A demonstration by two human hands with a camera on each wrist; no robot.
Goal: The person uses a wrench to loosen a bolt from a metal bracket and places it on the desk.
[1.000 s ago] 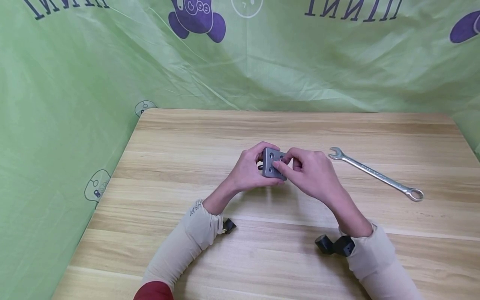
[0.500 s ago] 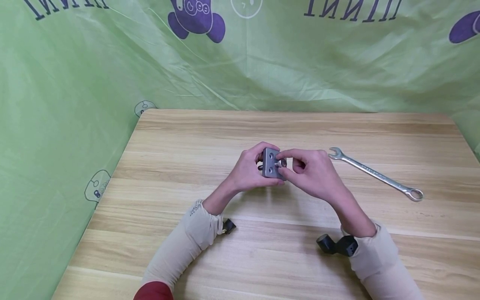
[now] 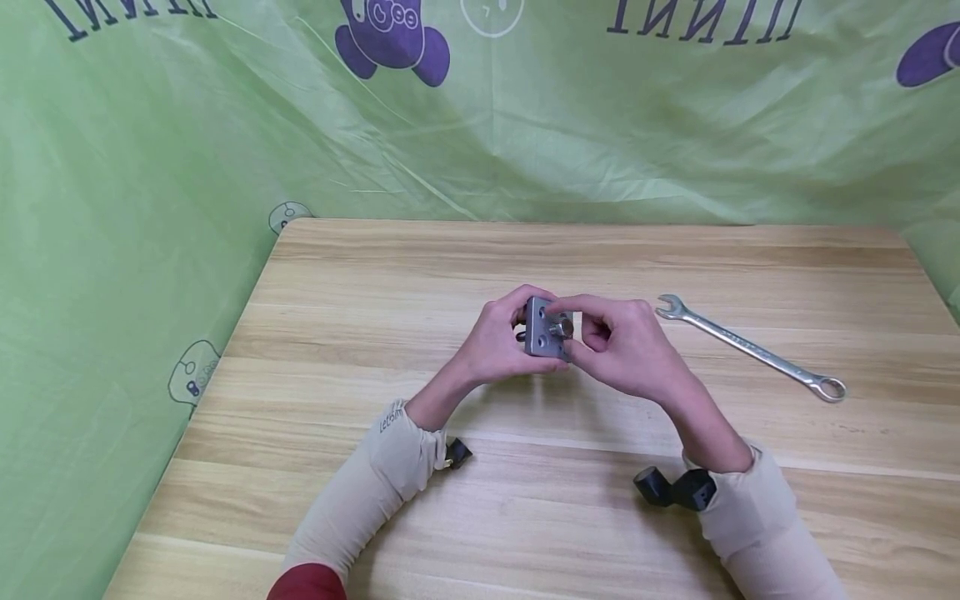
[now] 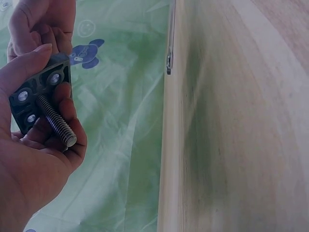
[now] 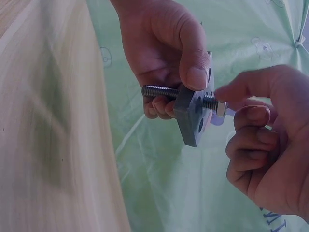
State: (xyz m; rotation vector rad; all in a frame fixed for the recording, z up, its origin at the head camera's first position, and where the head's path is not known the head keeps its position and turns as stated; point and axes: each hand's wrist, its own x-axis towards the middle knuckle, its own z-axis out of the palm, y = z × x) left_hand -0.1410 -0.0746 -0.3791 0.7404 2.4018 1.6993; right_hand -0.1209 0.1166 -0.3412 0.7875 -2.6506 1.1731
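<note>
My left hand [image 3: 498, 337] grips a grey square metal plate [image 3: 536, 343] by its edges, held over the table. Through the plate's middle runs a hex bolt [image 5: 221, 108]. Its head stands off the face on my right hand's side, with some thread between head and plate. On the other side the long threaded shank [image 4: 57, 121] pokes out beside my left fingers, and the recessed back of the plate shows holes near its corners. My right hand [image 3: 626, 346] has index finger and thumb on opposite sides of the bolt head; its other fingers are curled in.
A combination wrench [image 3: 750, 346] lies slantwise on the wooden table [image 3: 420, 267], right of my hands. Green printed cloth [image 3: 495, 133] hangs behind the table and along its left side. Black wrist cameras [image 3: 675, 489] jut from both sleeves.
My right thumb has moved down and right off the plate's face while the index finger has gone left and up across it. The bolt head, hidden earlier, now shows. My left hand has hardly moved.
</note>
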